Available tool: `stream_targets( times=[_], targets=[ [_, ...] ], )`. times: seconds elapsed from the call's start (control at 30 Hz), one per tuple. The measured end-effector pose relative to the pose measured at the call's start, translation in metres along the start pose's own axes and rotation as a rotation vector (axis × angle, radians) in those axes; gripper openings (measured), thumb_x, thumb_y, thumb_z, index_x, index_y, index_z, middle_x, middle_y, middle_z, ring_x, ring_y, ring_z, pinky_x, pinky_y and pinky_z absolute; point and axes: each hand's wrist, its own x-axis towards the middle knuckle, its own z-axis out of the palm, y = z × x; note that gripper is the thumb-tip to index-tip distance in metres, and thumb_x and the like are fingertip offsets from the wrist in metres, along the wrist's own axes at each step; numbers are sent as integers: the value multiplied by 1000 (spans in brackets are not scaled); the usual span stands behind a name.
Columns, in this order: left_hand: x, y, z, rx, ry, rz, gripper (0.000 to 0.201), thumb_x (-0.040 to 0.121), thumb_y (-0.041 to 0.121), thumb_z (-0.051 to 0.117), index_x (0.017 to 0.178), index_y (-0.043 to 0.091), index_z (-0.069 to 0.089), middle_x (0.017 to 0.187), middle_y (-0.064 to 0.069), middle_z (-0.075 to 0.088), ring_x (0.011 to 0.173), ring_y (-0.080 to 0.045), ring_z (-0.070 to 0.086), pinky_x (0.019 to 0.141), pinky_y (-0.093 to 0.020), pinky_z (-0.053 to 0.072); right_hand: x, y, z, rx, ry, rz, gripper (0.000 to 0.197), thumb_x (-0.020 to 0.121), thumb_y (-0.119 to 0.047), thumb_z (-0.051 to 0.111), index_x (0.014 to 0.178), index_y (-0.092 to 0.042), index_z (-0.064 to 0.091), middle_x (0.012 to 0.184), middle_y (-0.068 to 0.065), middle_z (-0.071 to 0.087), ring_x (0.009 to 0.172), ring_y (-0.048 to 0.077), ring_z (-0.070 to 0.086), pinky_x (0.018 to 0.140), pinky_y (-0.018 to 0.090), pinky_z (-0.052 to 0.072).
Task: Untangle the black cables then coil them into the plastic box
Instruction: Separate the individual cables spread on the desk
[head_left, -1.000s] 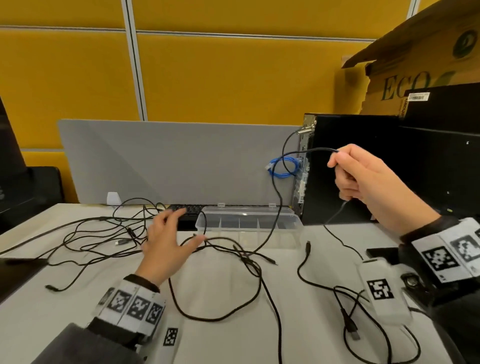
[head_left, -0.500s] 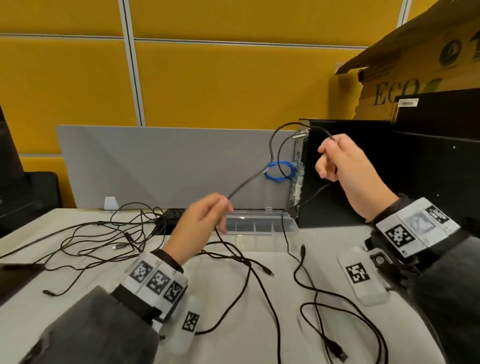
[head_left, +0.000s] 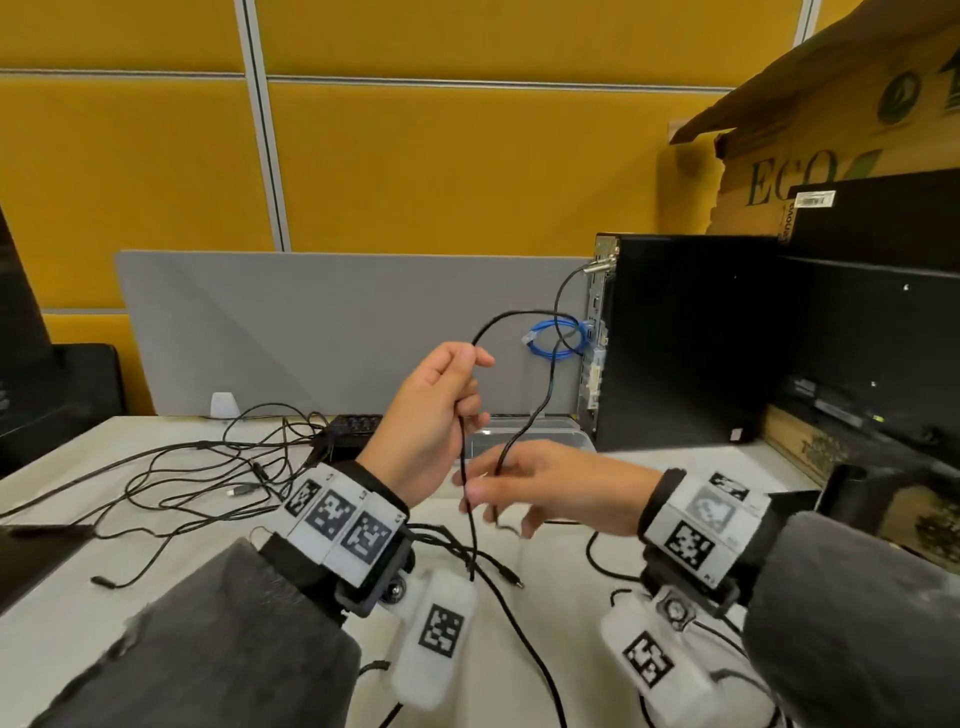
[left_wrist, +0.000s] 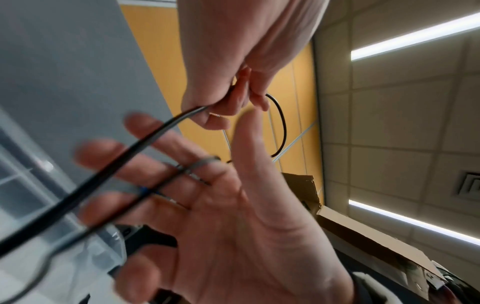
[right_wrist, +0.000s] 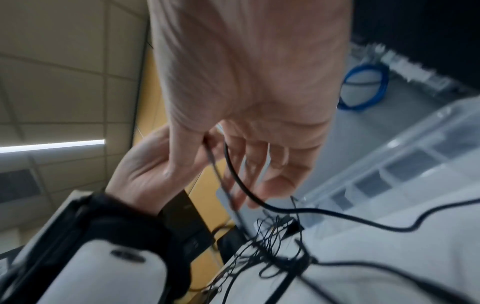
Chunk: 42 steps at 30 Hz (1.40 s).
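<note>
Black cable (head_left: 511, 313) is up in the air above the desk (head_left: 156, 597), not in the plastic box (head_left: 550, 436) yet. L hand (head_left: 436, 421) is raised w/ fingers (left_wrist: 215, 121) curled tight round the cable. One strand leaves the top of the fist, arcs up and over toward the PC tower (head_left: 685, 338), then drops back to the R hand (head_left: 550, 486). Another strand hangs from the bottom of the fist down to the desk.

R hand sits just below the L, palm open, fingers (left_wrist: 103, 150) spread and straight. Cable strands run across them; can't tell if the thumb pins any, view is blurred.

Box sits behind both hands, next to the tower, lid open. Rest of the cables (head_left: 208, 467) lie in a loose tangle on the desk, left of the hands. Blue cable (head_left: 556, 340) is coiled at the tower's back.
</note>
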Motion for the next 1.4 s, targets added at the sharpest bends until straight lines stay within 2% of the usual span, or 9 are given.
stream_targets(
  times=[0.23, 0.37, 0.6, 0.73, 0.9, 1.0, 1.17, 1.27, 1.4],
  targets=[
    [-16, -24, -29, 430, -82, -50, 17, 91, 40, 52, 106, 34, 50, 99, 6, 58, 90, -11, 58, 81, -28, 44, 4, 3, 5, 125, 152, -62, 25, 100, -21, 40, 89, -6, 57, 83, 14, 64, 72, 23, 63, 73, 33, 55],
    [-32, -41, -48, 850, -486, -298, 18, 97, 29, 43, 114, 27, 48, 76, 6, 58, 50, -2, 54, 55, -17, 44, -3, -7, -19, 180, 279, -125, 25, 100, -21, 37, 85, -9, 53, 73, 10, 63, 66, 20, 62, 69, 34, 56],
    [-15, -46, -88, 1206, -201, -298, 30, 101, 22, 32, 92, 21, 60, 64, 5, 43, 56, -5, 40, 50, -12, 32, -24, -16, -101, 347, 1061, -457, 24, 99, -16, 32, 80, -16, 47, 51, -1, 52, 49, 16, 51, 52, 27, 47],
    [-15, -52, -85, 1269, -230, -351, 24, 99, 28, 38, 112, 20, 57, 84, 8, 53, 74, -5, 49, 61, -9, 38, -42, -5, -111, -191, 823, -199, 24, 99, -23, 37, 84, -16, 54, 64, 1, 56, 60, 13, 54, 65, 29, 44],
    [-22, -62, -80, 1318, -412, -402, 56, 84, 53, 56, 134, 43, 31, 117, -1, 45, 108, -13, 48, 97, -28, 39, -50, 43, -97, -833, 173, 357, 26, 94, -34, 47, 76, -23, 61, 93, -2, 66, 84, 15, 60, 81, 27, 49],
    [-24, -66, -77, 1469, -470, -431, 66, 80, 61, 55, 137, 45, 26, 134, 1, 36, 125, -19, 41, 106, -42, 35, -51, 67, -79, -1035, -45, 541, 25, 93, -30, 47, 98, -15, 66, 108, 0, 62, 92, 15, 54, 78, 21, 41],
    [-31, -71, -60, 1382, -594, -438, 69, 78, 56, 62, 136, 48, 25, 136, 5, 31, 120, -17, 44, 104, -37, 39, -51, 97, -60, -891, -176, 600, 32, 86, -23, 62, 112, -13, 46, 108, 1, 50, 75, 8, 45, 38, 6, 39],
    [-32, -74, -57, 1396, -628, -476, 74, 76, 51, 67, 137, 49, 25, 136, 6, 31, 120, -16, 43, 103, -34, 39, -49, 107, -60, -861, -196, 566, 57, 76, -18, 73, 122, -25, 39, 109, -2, 51, 84, 13, 50, 56, 16, 43],
    [-36, -83, -54, 1486, -684, -590, 65, 76, 42, 69, 132, 41, 37, 131, 3, 40, 120, -17, 44, 99, -33, 41, -41, 112, -59, -1113, -198, 492, 27, 90, -26, 52, 112, -11, 58, 112, 8, 61, 102, 25, 56, 85, 33, 45]
  ],
)
